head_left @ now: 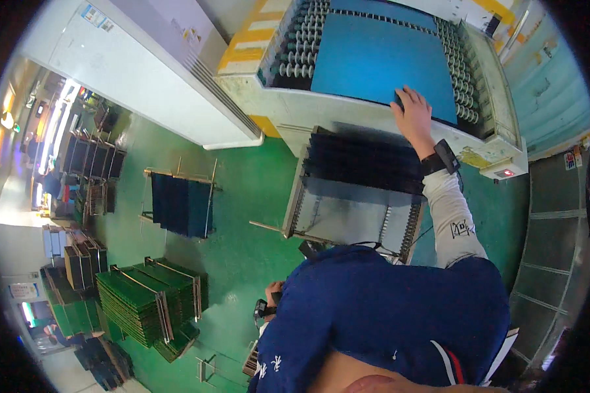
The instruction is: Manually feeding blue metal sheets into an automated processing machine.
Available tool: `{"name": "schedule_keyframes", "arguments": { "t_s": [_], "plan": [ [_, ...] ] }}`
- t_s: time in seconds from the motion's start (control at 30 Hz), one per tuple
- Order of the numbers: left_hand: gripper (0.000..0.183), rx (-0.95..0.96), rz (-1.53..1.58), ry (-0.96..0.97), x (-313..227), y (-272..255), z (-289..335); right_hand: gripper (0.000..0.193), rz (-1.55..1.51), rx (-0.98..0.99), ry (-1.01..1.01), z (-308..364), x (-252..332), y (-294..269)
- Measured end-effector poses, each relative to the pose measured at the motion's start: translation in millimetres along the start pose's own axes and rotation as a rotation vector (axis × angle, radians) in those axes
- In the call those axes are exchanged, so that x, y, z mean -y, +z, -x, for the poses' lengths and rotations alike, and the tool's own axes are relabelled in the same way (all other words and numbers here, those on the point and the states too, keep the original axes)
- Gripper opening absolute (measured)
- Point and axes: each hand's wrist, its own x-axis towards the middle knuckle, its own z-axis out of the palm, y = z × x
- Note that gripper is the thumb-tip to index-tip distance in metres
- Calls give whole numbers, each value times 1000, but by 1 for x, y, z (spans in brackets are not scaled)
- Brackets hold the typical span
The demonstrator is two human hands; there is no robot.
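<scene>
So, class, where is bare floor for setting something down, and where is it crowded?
Bare green floor lies between the small dark-panel rack and the large rack beside the roller machine; lower left is crowded with stacked green panels.

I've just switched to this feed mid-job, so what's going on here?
The person's right hand is at the near edge of a blue panel lying on a roller machine; whether it grips the panel is unclear. The left hand is down beside the body, partly hidden, so what it holds can't be told. Just below the machine, a rack holds dark panels.
</scene>
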Motion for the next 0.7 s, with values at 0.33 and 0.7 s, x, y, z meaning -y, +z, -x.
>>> {"name": "schedule_keyframes", "arguments": {
  "t_s": [0.33,0.7],
  "plan": [
    [20,28,30,-94,-10,-13,5,27,-481,4,-237,65,71,-30],
    [25,-135,555,-410,-4,-4,-16,28,-506,413,-147,172,102,-22]
  ]
}}
